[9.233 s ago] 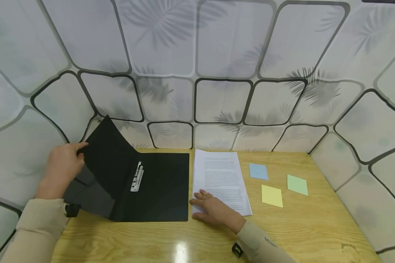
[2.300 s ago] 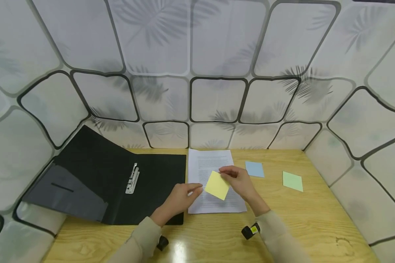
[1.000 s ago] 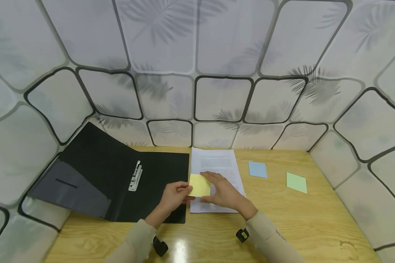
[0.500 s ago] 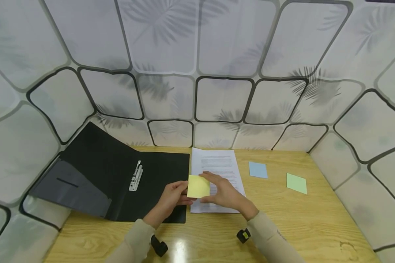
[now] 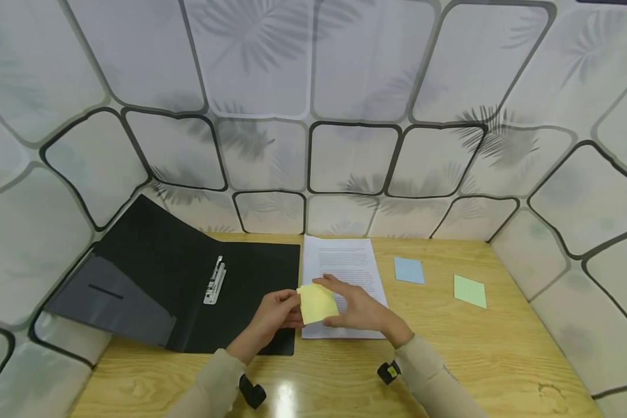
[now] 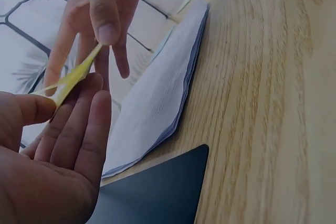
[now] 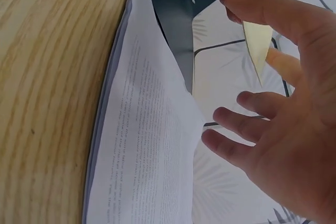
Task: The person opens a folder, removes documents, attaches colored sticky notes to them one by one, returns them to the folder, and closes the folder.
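Observation:
Yellow sticky notes (image 5: 317, 304) are held up over the printed stack of paper (image 5: 345, 255). My left hand (image 5: 273, 313) pinches their left edge between thumb and fingers. My right hand (image 5: 363, 307) holds the other side, index finger at the top edge and thumb at the lower right corner. In the left wrist view the yellow sheets (image 6: 79, 74) look bowed, with layers parting near the left thumb. From the right wrist, the right thumb lies across the yellow paper (image 7: 257, 40), while the other fingers are spread below it.
Left of the paper lies an open black folder (image 5: 261, 267) with a metal clip (image 5: 215, 281), its cover leaning up against the patterned backdrop (image 5: 271, 151). Blue sticky notes (image 5: 409, 270) and green sticky notes (image 5: 469, 291) lie on the wooden table (image 5: 449, 360) at the right.
The left hand has let go of the folder's cover, now opened further left. The right hand picked the yellow notes off the table; the left hand then took their edge. Just now they tilted and bowed.

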{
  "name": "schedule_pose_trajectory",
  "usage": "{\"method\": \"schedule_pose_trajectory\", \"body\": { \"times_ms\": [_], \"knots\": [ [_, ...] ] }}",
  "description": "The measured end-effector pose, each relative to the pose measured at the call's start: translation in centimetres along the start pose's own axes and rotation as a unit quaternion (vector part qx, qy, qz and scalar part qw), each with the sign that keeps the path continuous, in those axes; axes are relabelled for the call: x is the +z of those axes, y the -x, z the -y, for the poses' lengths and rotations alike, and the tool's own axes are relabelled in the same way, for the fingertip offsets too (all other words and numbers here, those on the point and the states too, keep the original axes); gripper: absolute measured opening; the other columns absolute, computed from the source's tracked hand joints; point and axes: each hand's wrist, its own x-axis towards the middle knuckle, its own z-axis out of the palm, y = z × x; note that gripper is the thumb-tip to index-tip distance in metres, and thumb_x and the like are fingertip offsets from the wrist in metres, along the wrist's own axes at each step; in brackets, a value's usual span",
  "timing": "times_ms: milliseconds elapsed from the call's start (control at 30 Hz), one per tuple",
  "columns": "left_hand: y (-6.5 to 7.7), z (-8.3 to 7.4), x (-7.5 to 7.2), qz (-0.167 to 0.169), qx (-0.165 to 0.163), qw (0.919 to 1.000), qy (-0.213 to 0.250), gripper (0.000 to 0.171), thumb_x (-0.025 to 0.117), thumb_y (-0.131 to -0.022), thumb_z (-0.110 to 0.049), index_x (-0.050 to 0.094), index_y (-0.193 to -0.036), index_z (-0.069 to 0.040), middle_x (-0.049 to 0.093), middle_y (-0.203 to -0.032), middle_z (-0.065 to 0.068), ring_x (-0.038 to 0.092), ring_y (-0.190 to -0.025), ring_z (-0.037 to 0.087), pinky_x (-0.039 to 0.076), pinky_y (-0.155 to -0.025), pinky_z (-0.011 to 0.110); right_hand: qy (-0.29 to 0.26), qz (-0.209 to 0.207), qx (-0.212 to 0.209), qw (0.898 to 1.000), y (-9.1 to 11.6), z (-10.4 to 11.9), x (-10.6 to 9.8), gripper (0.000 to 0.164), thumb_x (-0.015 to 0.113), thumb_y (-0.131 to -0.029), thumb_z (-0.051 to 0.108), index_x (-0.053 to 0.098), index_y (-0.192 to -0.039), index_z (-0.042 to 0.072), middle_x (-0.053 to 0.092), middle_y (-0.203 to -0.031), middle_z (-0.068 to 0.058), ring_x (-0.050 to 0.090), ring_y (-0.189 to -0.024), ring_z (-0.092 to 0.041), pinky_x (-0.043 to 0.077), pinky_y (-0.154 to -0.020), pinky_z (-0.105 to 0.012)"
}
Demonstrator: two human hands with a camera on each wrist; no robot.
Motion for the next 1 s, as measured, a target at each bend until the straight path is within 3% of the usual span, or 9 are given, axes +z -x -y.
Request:
{"method": "schedule_pose_trajectory", "body": {
  "times_ms": [200, 300, 400, 533, 700, 867, 1000],
  "knots": [
    [0.1, -0.2, 0.5, -0.035, -0.008, 0.9981, 0.051, 0.029, 0.067, -0.100, -0.014, 0.069, -0.121, 0.006, 0.080, -0.089, 0.009, 0.079, -0.076, 0.014, 0.066, -0.074, 0.032, 0.013, -0.034, 0.026, 0.999, -0.2, 0.2, 0.8, 0.091, 0.087, -0.089, 0.033, 0.039, -0.164, 0.014, 0.036, -0.169, -0.019, 0.031, -0.158, -0.041, 0.036, -0.121, -0.066],
    [0.2, -0.4, 0.8, -0.040, -0.012, 0.9951, 0.090, 0.027, 0.067, -0.101, -0.012, 0.066, -0.122, 0.005, 0.081, -0.096, 0.012, 0.080, -0.083, 0.016, 0.066, -0.079, 0.034, 0.033, -0.058, 0.023, 0.998, -0.5, 0.6, 1.3, 0.088, 0.087, -0.089, 0.038, 0.045, -0.160, 0.011, 0.042, -0.166, -0.019, 0.038, -0.156, -0.040, 0.038, -0.121, -0.064],
    [0.3, -0.4, 1.0, -0.040, -0.013, 0.9937, 0.104, 0.026, 0.068, -0.101, -0.011, 0.065, -0.120, 0.006, 0.081, -0.096, 0.013, 0.080, -0.083, 0.017, 0.066, -0.080, 0.034, 0.061, -0.088, -0.003, 0.994, -0.7, 0.9, 1.6, 0.073, 0.084, -0.092, 0.034, 0.055, -0.152, 0.004, 0.052, -0.158, -0.021, 0.048, -0.149, -0.040, 0.044, -0.118, -0.059],
    [0.3, -0.3, 0.7, -0.032, -0.018, 0.9960, 0.081, 0.028, 0.070, -0.099, -0.012, 0.066, -0.121, 0.006, 0.081, -0.093, 0.012, 0.080, -0.082, 0.017, 0.066, -0.078, 0.033, 0.067, -0.139, -0.031, 0.987, -0.7, 0.6, 1.5, 0.048, 0.076, -0.098, 0.017, 0.064, -0.141, 0.001, 0.064, -0.146, -0.021, 0.067, -0.129, -0.037, 0.057, -0.104, -0.054],
    [0.6, 0.0, 0.1, 0.005, -0.026, 0.9981, 0.056, 0.036, 0.074, -0.099, -0.016, 0.066, -0.125, 0.008, 0.081, -0.095, 0.014, 0.081, -0.083, 0.018, 0.066, -0.079, 0.034, 0.034, -0.187, -0.021, 0.982, -0.7, 0.2, 1.1, 0.036, 0.071, -0.097, 0.002, 0.070, -0.133, -0.003, 0.072, -0.133, -0.020, 0.078, -0.101, -0.029, 0.064, -0.090, -0.041],
    [0.8, 0.0, -0.2, 0.042, -0.039, 0.9982, 0.015, 0.037, 0.072, -0.101, -0.024, 0.069, -0.125, 0.004, 0.082, -0.099, 0.014, 0.081, -0.088, 0.020, 0.066, -0.080, 0.035, 0.002, -0.197, -0.004, 0.980, -0.7, 0.2, 0.8, 0.027, 0.072, -0.098, 0.004, 0.074, -0.125, 0.000, 0.076, -0.125, -0.016, 0.079, -0.096, -0.027, 0.065, -0.087, -0.038],
    [0.9, -0.1, -0.4, 0.028, -0.036, 0.9984, -0.033, 0.039, 0.069, -0.103, -0.031, 0.072, -0.124, 0.002, 0.081, -0.098, 0.014, 0.081, -0.090, 0.026, 0.067, -0.078, 0.037, -0.003, -0.181, -0.004, 0.983, -0.7, 0.1, 0.8, 0.015, 0.070, -0.100, 0.006, 0.078, -0.112, 0.009, 0.080, -0.110, -0.008, 0.079, -0.093, -0.022, 0.065, -0.085, -0.040]
  ]
}}
